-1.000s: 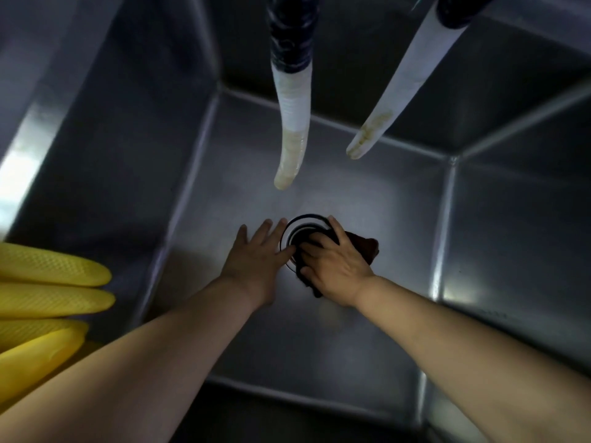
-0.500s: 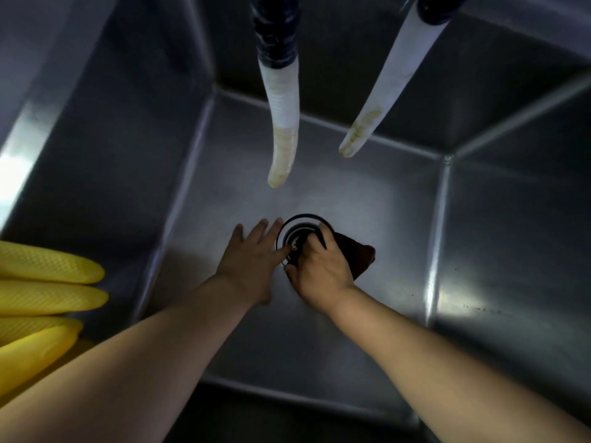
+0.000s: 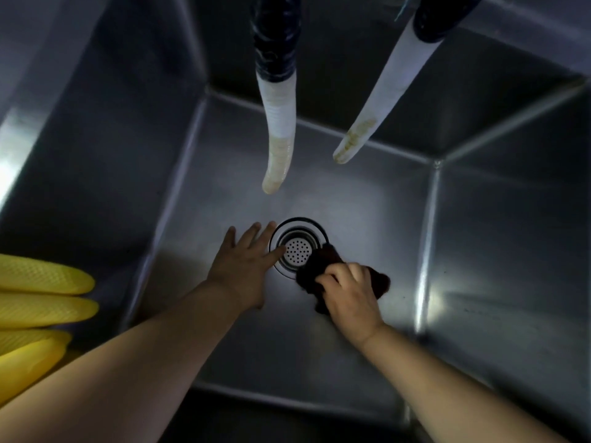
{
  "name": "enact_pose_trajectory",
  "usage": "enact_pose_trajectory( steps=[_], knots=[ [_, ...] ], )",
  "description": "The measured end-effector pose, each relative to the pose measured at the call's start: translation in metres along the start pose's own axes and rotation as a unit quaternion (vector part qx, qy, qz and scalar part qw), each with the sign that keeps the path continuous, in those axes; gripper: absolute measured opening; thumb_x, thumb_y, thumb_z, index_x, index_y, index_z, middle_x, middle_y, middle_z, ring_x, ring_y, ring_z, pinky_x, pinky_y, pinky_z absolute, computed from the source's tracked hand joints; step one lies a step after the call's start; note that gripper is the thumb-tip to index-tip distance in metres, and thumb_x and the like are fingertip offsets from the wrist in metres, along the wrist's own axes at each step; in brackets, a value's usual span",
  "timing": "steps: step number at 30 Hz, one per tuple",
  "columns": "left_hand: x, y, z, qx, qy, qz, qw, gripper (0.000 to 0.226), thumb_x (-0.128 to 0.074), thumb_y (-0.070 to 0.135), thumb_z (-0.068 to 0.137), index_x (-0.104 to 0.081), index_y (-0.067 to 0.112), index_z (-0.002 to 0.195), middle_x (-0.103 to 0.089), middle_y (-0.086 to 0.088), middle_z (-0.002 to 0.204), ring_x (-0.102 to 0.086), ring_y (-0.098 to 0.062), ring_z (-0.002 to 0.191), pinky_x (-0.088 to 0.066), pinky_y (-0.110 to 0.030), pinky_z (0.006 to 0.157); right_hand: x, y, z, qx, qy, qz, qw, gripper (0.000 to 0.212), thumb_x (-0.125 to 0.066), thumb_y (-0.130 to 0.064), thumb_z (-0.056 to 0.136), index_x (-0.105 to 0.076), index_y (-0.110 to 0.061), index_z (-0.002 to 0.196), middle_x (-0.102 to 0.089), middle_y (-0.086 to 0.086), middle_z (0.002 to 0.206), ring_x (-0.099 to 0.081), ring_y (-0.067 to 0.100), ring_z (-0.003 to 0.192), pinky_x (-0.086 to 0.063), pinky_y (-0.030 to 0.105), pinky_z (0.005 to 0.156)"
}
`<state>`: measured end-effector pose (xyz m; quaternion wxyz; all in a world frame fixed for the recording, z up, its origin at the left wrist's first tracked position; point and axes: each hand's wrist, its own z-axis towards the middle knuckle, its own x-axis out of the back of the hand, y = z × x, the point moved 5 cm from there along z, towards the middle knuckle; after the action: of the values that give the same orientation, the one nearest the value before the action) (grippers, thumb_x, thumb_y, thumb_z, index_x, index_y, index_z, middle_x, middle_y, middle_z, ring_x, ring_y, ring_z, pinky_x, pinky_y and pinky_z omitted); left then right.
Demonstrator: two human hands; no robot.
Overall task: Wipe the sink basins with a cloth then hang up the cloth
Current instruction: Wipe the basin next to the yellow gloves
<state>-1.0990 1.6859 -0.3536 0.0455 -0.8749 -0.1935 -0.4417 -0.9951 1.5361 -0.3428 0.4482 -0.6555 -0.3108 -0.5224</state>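
Looking straight down into a deep steel sink basin (image 3: 319,346). The right hand (image 3: 348,295) has its fingers (image 3: 332,276) curled round a dark cloth (image 3: 316,266), which is bunched up on the basin floor just to the right of the drain (image 3: 295,247). The cloth's long axis runs diagonally: one end sits up on the drain's right rim, touching it, and the other end sticks out past the hand toward the lower right. It's crumpled enough that there's no clear "front" to it.

The left hand (image 3: 246,263) lies flat on the basin floor on the other side of the drain, fingers straight and spread, holding nothing. Its fingertips reach the drain's left rim.

The drain itself has a perforated strainer sitting in it. Can't make out anything lying in the strainer, too dim and small to tell.

Two whitish hoses hang down into the basin from above, a left hose (image 3: 278,139) and a right hose (image 3: 377,100), both with yellowed tips and dark sleeves at the top. Neither touches the floor or the hands.

Yellow rubber gloves (image 3: 38,302) lie over the sink's left edge.
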Motion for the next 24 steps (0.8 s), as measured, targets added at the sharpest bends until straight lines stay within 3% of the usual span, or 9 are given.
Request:
enact_pose_trajectory(
  steps=[4, 7, 10, 13, 16, 21, 24],
  knots=[
    [-0.002, -0.002, -0.001, -0.005, 0.005, -0.018, 1.0, 0.114, -0.072, 0.055, 0.066, 0.004, 0.034, 0.149, 0.027, -0.003, 0.155, 0.018, -0.025, 0.144, 0.006, -0.053, 0.115, 0.007, 0.018, -0.016, -0.143, -0.021, 0.023, 0.989, 0.05, -0.081, 0.001, 0.057, -0.065, -0.004, 0.104, -0.058, 0.021, 0.115, -0.056, 0.04, 0.1, -0.047, 0.05, 0.092],
    [-0.003, -0.003, -0.002, -0.009, 0.01, -0.021, 1.0, 0.117, -0.071, 0.056, 0.067, 0.009, 0.031, 0.149, 0.027, -0.002, 0.155, 0.019, -0.024, 0.144, 0.006, -0.052, 0.116, 0.002, 0.009, -0.004, -0.161, -0.016, 0.069, 0.984, 0.05, -0.072, 0.007, 0.066, -0.062, 0.0, 0.115, -0.055, 0.022, 0.123, -0.052, 0.041, 0.111, -0.036, 0.045, 0.104],
    [-0.004, -0.004, -0.001, -0.007, 0.018, -0.022, 1.0, 0.118, -0.071, 0.054, 0.067, 0.012, 0.029, 0.148, 0.027, -0.001, 0.155, 0.019, -0.024, 0.144, 0.006, -0.051, 0.116, 0.0, -0.009, 0.023, -0.12, -0.012, 0.106, 0.987, 0.053, -0.069, 0.015, 0.06, -0.064, 0.003, 0.112, -0.06, 0.022, 0.118, -0.057, 0.041, 0.107, -0.037, 0.042, 0.101],
    [-0.006, -0.004, 0.001, -0.006, 0.016, -0.021, 1.0, 0.119, -0.072, 0.053, 0.067, 0.011, 0.03, 0.148, 0.027, -0.002, 0.155, 0.019, -0.024, 0.143, 0.005, -0.052, 0.116, -0.009, -0.029, 0.05, -0.031, -0.051, 0.061, 0.996, 0.044, -0.072, 0.007, 0.064, -0.067, 0.002, 0.108, -0.065, 0.019, 0.11, -0.062, 0.037, 0.101, -0.048, 0.039, 0.092],
    [-0.006, -0.003, 0.002, -0.006, 0.014, -0.02, 1.0, 0.118, -0.074, 0.051, 0.066, 0.007, 0.031, 0.149, 0.026, -0.002, 0.155, 0.018, -0.025, 0.144, 0.006, -0.053, 0.115, -0.025, -0.042, 0.06, -0.019, -0.104, 0.038, 0.994, 0.032, -0.06, -0.006, 0.083, -0.062, 0.001, 0.114, -0.064, 0.018, 0.112, -0.058, 0.034, 0.107, -0.039, 0.035, 0.098],
    [-0.004, -0.002, 0.002, -0.003, 0.0, -0.02, 1.0, 0.114, -0.074, 0.048, 0.067, 0.003, 0.033, 0.149, 0.026, -0.003, 0.155, 0.018, -0.026, 0.143, 0.007, -0.053, 0.114, -0.037, -0.04, 0.06, 0.027, -0.183, 0.019, 0.983, 0.035, -0.054, -0.018, 0.091, -0.057, -0.001, 0.121, -0.06, 0.014, 0.12, -0.049, 0.029, 0.119, -0.015, 0.028, 0.112],
    [0.0, 0.002, 0.003, 0.006, -0.016, -0.008, 1.0, 0.113, -0.075, 0.045, 0.066, 0.002, 0.034, 0.149, 0.027, -0.006, 0.154, 0.017, -0.029, 0.143, 0.005, -0.056, 0.114, -0.033, -0.033, 0.063, 0.046, -0.227, 0.007, 0.973, 0.032, -0.057, -0.021, 0.091, -0.059, -0.004, 0.117, -0.061, 0.013, 0.118, -0.048, 0.028, 0.118, -0.018, 0.027, 0.109]
  ],
)
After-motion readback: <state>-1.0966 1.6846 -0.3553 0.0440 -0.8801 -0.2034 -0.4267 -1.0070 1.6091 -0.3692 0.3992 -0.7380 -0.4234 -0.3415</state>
